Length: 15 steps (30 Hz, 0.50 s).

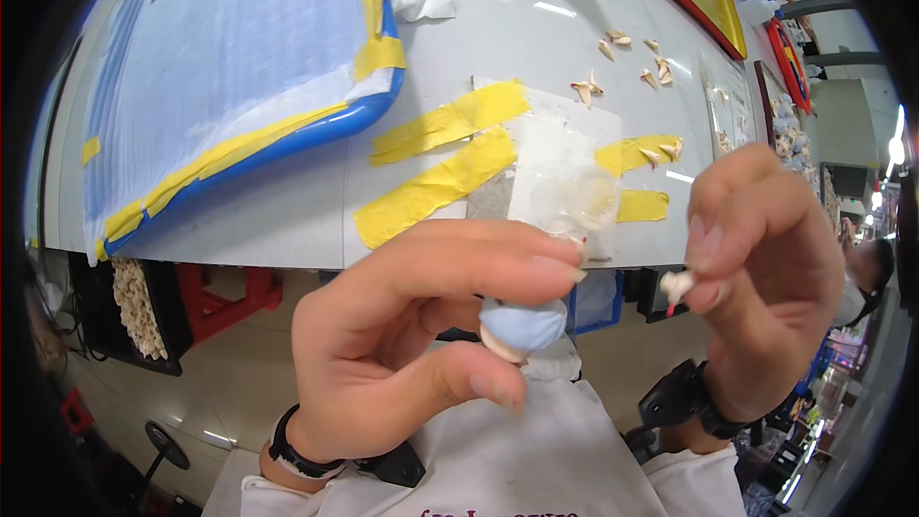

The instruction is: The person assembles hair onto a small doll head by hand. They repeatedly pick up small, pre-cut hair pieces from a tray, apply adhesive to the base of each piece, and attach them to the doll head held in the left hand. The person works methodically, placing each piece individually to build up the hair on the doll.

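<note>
Between the thumb and fingers of my left hand (383,316) sits a small rounded figurine (528,327), pale blue with a cream underside. Part of its top is hidden by my fingers. My right hand (766,230) is raised to the right of it, apart from the figurine. Its thumb and fingertips pinch a tiny cream piece (676,284) with a pinkish-red tip pointing down. Both hands are in front of the table's near edge, above my lap.
A blue tray (362,107) lined with pale blue sheeting lies at the left. Yellow tape strips (436,187) flank clear round plastic pieces (574,196). Small pointed cream pieces (586,91) lie scattered beyond. Far right stands a yellow-and-red tray (704,0); a black bin (170,321) sits lower left.
</note>
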Tool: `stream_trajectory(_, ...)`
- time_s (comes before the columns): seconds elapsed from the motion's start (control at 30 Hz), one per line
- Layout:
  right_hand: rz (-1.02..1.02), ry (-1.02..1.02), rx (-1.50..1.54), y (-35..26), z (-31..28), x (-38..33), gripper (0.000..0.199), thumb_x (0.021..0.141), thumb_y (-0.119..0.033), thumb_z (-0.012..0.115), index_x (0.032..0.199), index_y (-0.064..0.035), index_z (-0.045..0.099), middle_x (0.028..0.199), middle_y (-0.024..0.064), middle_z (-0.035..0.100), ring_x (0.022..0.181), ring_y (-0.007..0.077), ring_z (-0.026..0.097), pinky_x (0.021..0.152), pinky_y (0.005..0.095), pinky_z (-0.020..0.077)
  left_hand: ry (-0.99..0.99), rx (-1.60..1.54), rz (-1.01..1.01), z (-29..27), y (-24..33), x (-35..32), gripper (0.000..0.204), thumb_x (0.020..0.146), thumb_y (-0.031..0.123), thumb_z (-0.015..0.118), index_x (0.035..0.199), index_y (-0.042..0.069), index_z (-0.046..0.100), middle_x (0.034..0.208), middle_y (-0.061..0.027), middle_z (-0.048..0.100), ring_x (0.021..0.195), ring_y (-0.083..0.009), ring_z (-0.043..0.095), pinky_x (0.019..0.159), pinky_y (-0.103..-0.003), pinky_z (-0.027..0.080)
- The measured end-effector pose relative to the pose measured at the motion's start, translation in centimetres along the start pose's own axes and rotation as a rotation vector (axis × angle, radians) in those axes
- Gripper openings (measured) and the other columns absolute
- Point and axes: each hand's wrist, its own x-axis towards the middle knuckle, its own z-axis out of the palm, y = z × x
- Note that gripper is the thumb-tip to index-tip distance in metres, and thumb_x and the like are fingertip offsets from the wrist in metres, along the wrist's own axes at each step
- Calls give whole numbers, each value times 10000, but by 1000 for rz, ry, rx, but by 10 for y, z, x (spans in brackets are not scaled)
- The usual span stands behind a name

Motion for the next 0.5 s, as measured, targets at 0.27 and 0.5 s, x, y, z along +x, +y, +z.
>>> stream_trajectory(0.27,16,34,237,9,5,-22,270,722,-203,733,767,-86,494,767,55,466,673,109,424,616,211,327,152,15,-54,25,4,0,439,734,213,738,1041,-15,521,1025,-222,554,795,-212,606,647,-246,501)
stream_trajectory(0.5,56,-34,227,1,10,-27,232,755,-170,716,788,-106,496,790,52,463,694,109,440,626,215,353,-54,259,197,12,-5,4,402,731,128,728,1046,-28,534,1019,-214,552,829,-225,610,695,-275,509)
